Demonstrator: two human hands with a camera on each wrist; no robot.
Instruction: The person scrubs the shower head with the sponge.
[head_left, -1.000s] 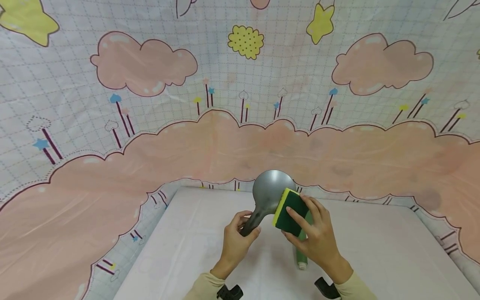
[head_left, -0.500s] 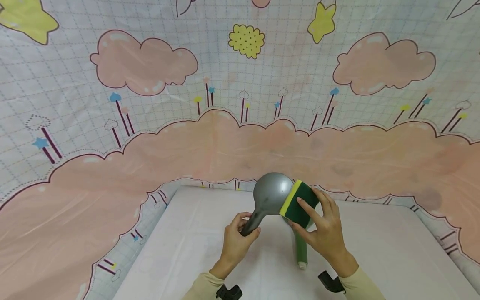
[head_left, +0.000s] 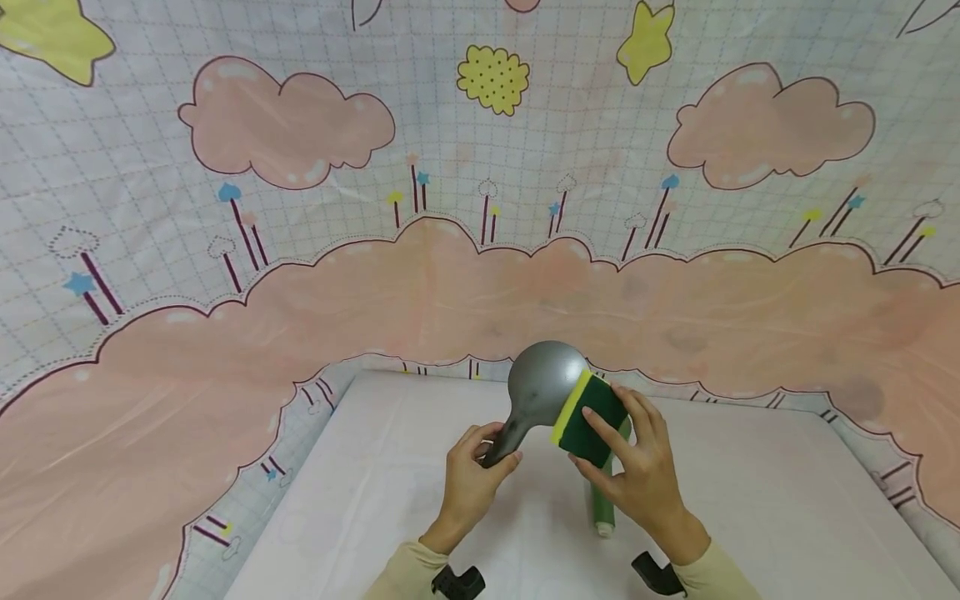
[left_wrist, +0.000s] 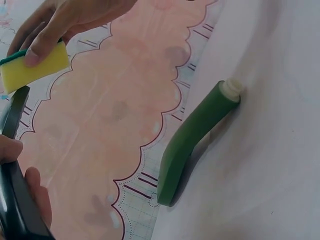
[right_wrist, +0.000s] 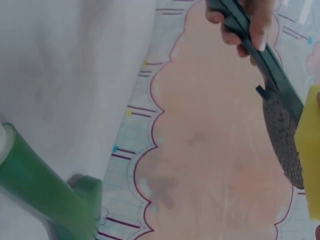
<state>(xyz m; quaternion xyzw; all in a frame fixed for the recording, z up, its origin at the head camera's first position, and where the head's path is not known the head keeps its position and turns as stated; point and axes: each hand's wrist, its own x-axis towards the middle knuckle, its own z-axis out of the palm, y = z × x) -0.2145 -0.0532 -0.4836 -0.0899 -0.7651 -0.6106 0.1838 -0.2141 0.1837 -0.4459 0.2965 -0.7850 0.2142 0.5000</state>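
A grey shower head (head_left: 543, 379) with a round back is held up over the table, its dotted face visible in the right wrist view. My left hand (head_left: 476, 479) grips its dark handle (head_left: 505, 440), fingers curled behind and thumb in front. My right hand (head_left: 637, 467) holds a yellow and dark green scouring sponge (head_left: 596, 421) between thumb and fingers. The sponge's yellow side (right_wrist: 309, 150) lies against the shower head's right edge. Below the right hand, a green curved handle (left_wrist: 192, 142) with a white end rests on the table; hand and sponge hide its far part in the head view.
The white tabletop (head_left: 360, 500) spreads out beneath both hands. Behind it hangs a cloth (head_left: 450, 292) printed with pink clouds, stars and grid lines. Black wrist mounts (head_left: 459, 582) sit at both cuffs.
The sponge in my right hand slid up and right along the shower head's edge, then came back down and left. My left hand and the shower head have barely moved.
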